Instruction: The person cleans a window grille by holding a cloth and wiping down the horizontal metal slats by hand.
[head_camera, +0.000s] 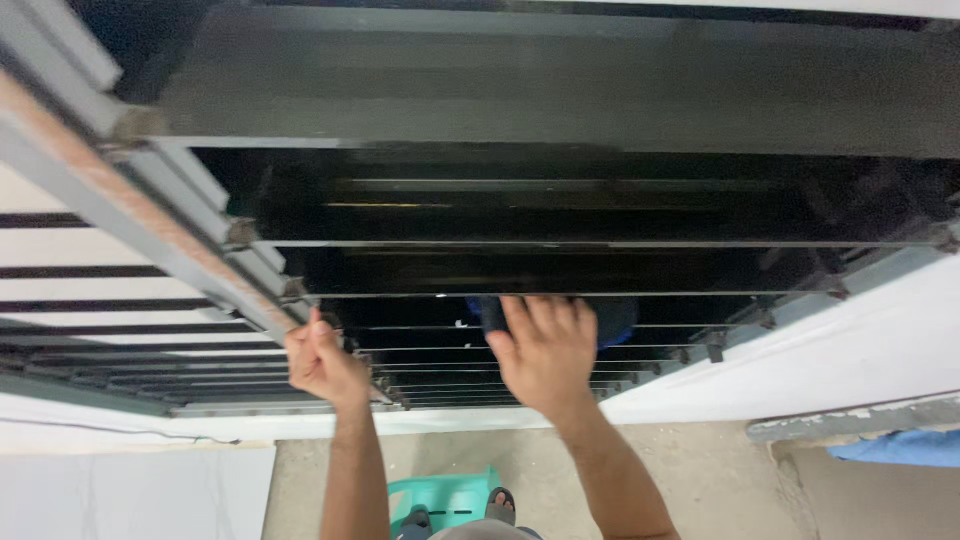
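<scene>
Wiping the dark glass louvre slats (560, 270) of a window, seen from below and close up. Left hand (322, 362) is closed around the edge of the grey metal frame (150, 215) at the left, thumb up, gripping it as a brace. Right hand (545, 350) is spread flat, fingers together and extended, pressing on a slat near the middle; a dark blue cloth (612, 318) shows just past the fingertips, partly hidden, so whether the hand truly has hold of it or only pins it against the glass cannot be told.

Judged from the pose: doing this well likely means keeping the left grip firm on the frame, pressing lightly on the slat so it does not tilt or crack, and working one slat at a time along its length.

Feet stand on a teal plastic stool (445, 497) below, on a concrete floor (700, 470). White wall ledge (850, 350) at right, with a light blue cloth (895, 448) at far right. No packages, labels or signs visible.
</scene>
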